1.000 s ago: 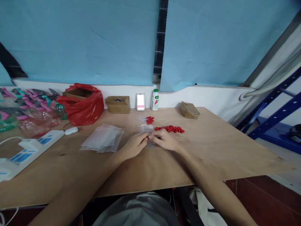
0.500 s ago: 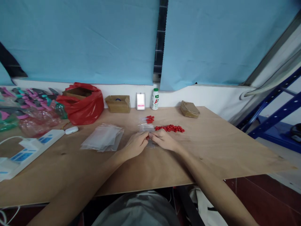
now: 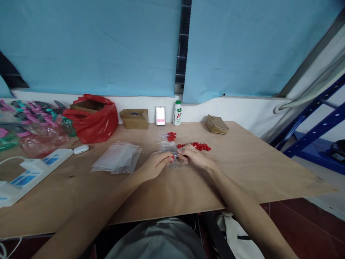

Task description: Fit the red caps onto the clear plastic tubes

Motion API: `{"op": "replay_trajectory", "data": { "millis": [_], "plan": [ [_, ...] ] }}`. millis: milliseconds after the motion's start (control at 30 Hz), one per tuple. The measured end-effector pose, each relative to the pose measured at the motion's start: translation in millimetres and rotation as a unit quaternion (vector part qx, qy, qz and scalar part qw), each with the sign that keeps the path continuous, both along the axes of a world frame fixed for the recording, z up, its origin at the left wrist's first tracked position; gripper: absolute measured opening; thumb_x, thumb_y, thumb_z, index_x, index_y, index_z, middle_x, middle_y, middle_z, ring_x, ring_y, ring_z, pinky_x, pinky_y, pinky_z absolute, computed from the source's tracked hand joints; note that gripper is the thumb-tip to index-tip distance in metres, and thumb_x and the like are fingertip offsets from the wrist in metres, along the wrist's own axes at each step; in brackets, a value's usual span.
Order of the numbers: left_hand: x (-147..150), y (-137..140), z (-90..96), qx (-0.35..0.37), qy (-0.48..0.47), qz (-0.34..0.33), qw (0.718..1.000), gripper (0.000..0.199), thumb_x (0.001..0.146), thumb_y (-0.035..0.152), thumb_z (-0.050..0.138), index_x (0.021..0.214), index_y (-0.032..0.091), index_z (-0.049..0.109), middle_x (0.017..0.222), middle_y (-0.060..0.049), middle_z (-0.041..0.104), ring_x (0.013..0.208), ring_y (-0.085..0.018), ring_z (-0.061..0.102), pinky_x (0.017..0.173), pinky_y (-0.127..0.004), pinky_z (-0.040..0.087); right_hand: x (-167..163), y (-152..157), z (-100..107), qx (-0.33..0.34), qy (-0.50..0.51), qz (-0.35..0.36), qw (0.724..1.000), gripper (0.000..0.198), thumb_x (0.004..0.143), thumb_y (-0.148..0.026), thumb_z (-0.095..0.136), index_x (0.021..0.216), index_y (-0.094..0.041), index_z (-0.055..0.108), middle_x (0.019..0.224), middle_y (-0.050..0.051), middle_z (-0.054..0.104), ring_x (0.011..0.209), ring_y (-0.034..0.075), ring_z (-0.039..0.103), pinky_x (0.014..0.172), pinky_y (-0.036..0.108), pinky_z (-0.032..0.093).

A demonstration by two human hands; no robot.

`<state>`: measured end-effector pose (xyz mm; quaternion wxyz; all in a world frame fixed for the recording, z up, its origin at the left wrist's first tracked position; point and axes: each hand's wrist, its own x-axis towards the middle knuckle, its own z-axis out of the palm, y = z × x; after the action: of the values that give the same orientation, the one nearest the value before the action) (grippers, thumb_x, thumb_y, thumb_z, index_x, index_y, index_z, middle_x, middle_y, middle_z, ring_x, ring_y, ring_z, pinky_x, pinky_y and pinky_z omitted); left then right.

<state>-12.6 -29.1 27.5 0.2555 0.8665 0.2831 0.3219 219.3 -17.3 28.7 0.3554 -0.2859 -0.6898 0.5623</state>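
My left hand [image 3: 157, 162] is closed, pinching a small red plastic handle [image 3: 173, 157] at its fingertips. My right hand [image 3: 194, 157] is closed around a thin metal rod [image 3: 192, 148]; one end sticks out above the fingers and the other reaches the red handle. Whether the rod sits inside the handle is too small to tell. Under and behind my hands lie several loose metal rods [image 3: 168, 146]. A pile of red handles [image 3: 202, 146] is just beyond my right hand. Farther back rest several rods with red handles on them [image 3: 170, 136].
Clear zip bags [image 3: 115, 158] lie to the left, near a white power strip [image 3: 40, 176]. Along the back stand a red plastic bag [image 3: 94, 120], an open cardboard box [image 3: 134, 119], a white bottle [image 3: 177, 113] and a brown package [image 3: 216, 125]. Spray bottles [image 3: 43, 133] crowd the far left.
My hands were together over a red piece. The right hand has moved slightly right and turned, and the metal rod now shows between them.
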Motion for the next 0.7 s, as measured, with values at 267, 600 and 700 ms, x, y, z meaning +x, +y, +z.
{"op": "replay_trajectory", "data": {
  "millis": [267, 600, 700],
  "plan": [
    [-7, 3, -1.5, 0.059, -0.029, 0.158, 0.985, 0.030, 0.104, 0.036, 0.051, 0.086, 0.020, 0.070, 0.072, 0.002, 0.068, 0.064, -0.013, 0.057, 0.060, -0.025, 0.038, 11, 7, 4, 0.026, 0.100, -0.095, 0.990, 0.057, 0.098, -0.055, 0.059, 0.056, -0.023, 0.040, 0.055, -0.005, 0.035, 0.052, 0.011, 0.032, 0.055, 0.028, 0.027],
    [-16, 23, -15.2, 0.117, -0.045, 0.246, 0.961, 0.018, 0.102, 0.035, 0.061, 0.104, 0.024, 0.075, 0.101, -0.001, 0.071, 0.079, -0.014, 0.062, 0.077, -0.028, 0.048, 43, 30, 10, 0.188, 0.067, -0.391, 0.898, 0.039, 0.093, -0.038, 0.047, 0.129, -0.025, 0.051, 0.084, -0.002, 0.060, 0.070, 0.017, 0.054, 0.060, 0.027, 0.044],
    [-10, 18, -18.7, 0.125, -0.048, 0.254, 0.958, 0.014, 0.099, 0.035, 0.066, 0.102, 0.026, 0.076, 0.108, -0.002, 0.066, 0.082, -0.014, 0.063, 0.080, -0.028, 0.050, 43, 32, 2, 0.170, -0.041, -0.411, 0.895, 0.030, 0.099, -0.045, 0.046, 0.120, -0.024, 0.048, 0.061, -0.010, 0.042, 0.053, 0.015, 0.039, 0.055, 0.027, 0.033]
  ]
}}
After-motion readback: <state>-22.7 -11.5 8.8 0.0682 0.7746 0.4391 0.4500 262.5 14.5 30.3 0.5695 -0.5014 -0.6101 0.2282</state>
